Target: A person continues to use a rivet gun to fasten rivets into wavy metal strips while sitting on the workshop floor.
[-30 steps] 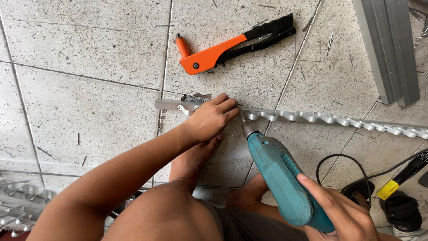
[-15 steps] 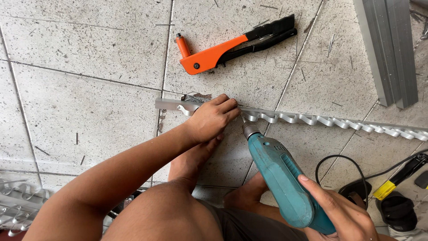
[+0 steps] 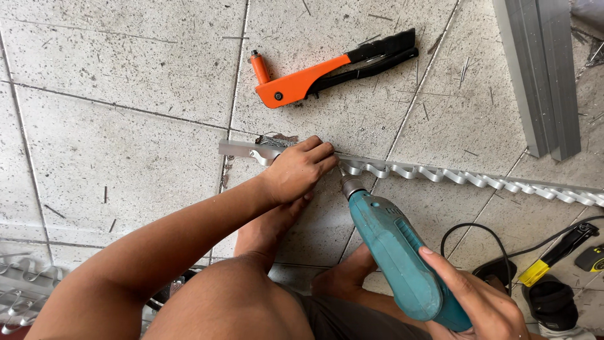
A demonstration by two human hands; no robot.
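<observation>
My left hand (image 3: 301,169) presses down on the left part of a long wavy aluminium strip (image 3: 453,177) that lies across the tiled floor. Its bare left end (image 3: 234,148) sticks out past my fingers. My right hand (image 3: 481,301) grips the handle of a teal electric drill (image 3: 393,249). The drill's tip meets the strip just right of my left fingers. My bare foot rests on the floor under the left hand.
An orange and black hand riveter (image 3: 327,68) lies on the tiles beyond the strip. Grey aluminium profiles (image 3: 544,75) lie at the upper right. A black cable (image 3: 478,236) and black and yellow tools (image 3: 553,261) sit at the right. More wavy strips (image 3: 19,283) lie at the lower left.
</observation>
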